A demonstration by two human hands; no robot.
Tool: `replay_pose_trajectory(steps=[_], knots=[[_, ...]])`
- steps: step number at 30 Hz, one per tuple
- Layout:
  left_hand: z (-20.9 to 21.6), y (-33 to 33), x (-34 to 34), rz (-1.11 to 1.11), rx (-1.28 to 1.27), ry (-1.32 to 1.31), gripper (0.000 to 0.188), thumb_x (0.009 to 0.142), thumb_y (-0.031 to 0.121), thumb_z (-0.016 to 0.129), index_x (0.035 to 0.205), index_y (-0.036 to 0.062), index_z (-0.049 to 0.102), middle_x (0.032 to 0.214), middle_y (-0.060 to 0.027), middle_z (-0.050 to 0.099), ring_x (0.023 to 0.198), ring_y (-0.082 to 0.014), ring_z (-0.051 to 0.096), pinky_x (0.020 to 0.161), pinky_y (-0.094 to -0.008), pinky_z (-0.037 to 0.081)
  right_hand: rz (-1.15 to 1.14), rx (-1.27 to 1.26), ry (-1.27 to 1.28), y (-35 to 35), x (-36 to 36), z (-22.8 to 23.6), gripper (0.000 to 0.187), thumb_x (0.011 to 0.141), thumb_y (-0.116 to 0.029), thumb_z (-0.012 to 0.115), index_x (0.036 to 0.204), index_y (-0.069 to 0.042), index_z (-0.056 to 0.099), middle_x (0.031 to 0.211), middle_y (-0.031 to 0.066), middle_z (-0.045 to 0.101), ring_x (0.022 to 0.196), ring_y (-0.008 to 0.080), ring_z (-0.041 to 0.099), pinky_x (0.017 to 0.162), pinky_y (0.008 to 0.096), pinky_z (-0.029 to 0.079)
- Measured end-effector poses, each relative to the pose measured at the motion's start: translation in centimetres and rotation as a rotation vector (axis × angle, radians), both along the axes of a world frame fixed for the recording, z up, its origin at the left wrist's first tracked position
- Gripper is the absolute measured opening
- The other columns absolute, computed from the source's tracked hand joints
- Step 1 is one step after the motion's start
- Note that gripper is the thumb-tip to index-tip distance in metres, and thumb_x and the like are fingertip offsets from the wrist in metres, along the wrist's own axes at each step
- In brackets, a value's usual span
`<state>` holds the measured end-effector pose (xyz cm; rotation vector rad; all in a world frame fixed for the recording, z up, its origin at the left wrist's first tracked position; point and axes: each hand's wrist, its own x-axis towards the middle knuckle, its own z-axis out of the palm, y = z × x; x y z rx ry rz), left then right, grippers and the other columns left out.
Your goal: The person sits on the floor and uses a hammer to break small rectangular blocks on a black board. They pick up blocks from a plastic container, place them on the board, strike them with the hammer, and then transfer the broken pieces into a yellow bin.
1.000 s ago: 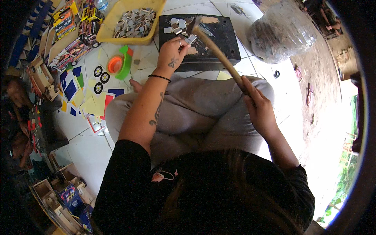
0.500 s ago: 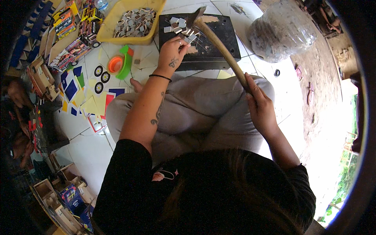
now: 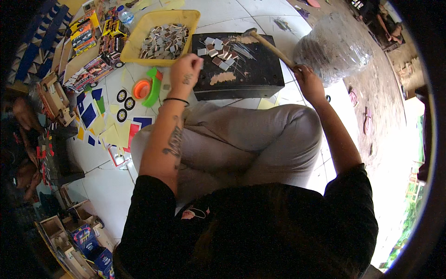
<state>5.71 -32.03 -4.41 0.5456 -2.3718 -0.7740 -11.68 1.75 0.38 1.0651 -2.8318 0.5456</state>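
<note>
My right hand (image 3: 307, 81) grips the end of a wooden hammer handle. The hammer (image 3: 274, 50) slants away to the left, its metal head over the far edge of a black block (image 3: 265, 79). Small square pieces (image 3: 217, 53), grey and brown, lie on the block's left half beside a bunch of thin nails (image 3: 244, 51). Left of the block, my left hand (image 3: 185, 69) is raised with its fingers closed together. A pale bit shows at its fingertips, too blurred to name. Just beyond it stands a yellow tub (image 3: 132, 53) full of similar square pieces.
A green and orange tape dispenser (image 3: 152, 88), black wheels (image 3: 121, 115) and coloured paper scraps (image 3: 111, 135) lie on the white tiles. Toy trucks (image 3: 90, 72) stand at the left. A large plastic-wrapped bundle (image 3: 332, 46) sits at the right. Another person's arm (image 3: 23, 121) shows at far left.
My left hand has lifted off the pieces on the block and moved left, near the tub. My right hand has moved away from me, and the hammer has tipped lower to the right.
</note>
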Motion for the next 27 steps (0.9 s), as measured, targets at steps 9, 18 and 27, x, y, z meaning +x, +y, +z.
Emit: replay_pose_trajectory(steps=[9,18,27], knots=[[1.8,-12.3,-2.2,0.403,-0.217,0.109,0.039,0.076,0.033,0.071,0.098,0.0011,0.065,0.094,-0.0181,0.066,0.088,-0.0328,0.062,0.080,-0.0407,0.048,0.082,0.191,0.134,-4.4,-0.8,-0.4,0.038,0.085,-0.022,0.062,0.120,-0.008,0.055,0.121,0.0157,0.051,0.114,0.0323,0.047,0.096,0.0395,0.040],[-0.3,-2.8,-2.9,-0.050,-0.300,-0.168,0.024,0.072,0.023,0.075,0.093,0.0113,0.069,0.096,-0.0100,0.062,0.094,-0.0305,0.057,0.084,-0.0435,0.045,0.070,0.269,-0.013,-17.7,-1.5,-3.0,0.030,0.078,-0.025,0.066,0.102,-0.006,0.065,0.095,0.0179,0.066,0.092,0.0346,0.063,0.080,0.0434,0.049],[2.3,1.6,-0.2,-0.076,0.331,0.014,0.014,0.076,0.010,0.069,0.087,0.0037,0.064,0.070,-0.0089,0.065,0.061,-0.0189,0.062,0.058,-0.0291,0.048,0.075,-0.061,-0.221,-14.2,-2.1,-2.1,0.023,0.070,-0.022,0.074,0.077,0.000,0.068,0.076,0.0161,0.067,0.072,0.0255,0.066,0.066,0.0369,0.051]])
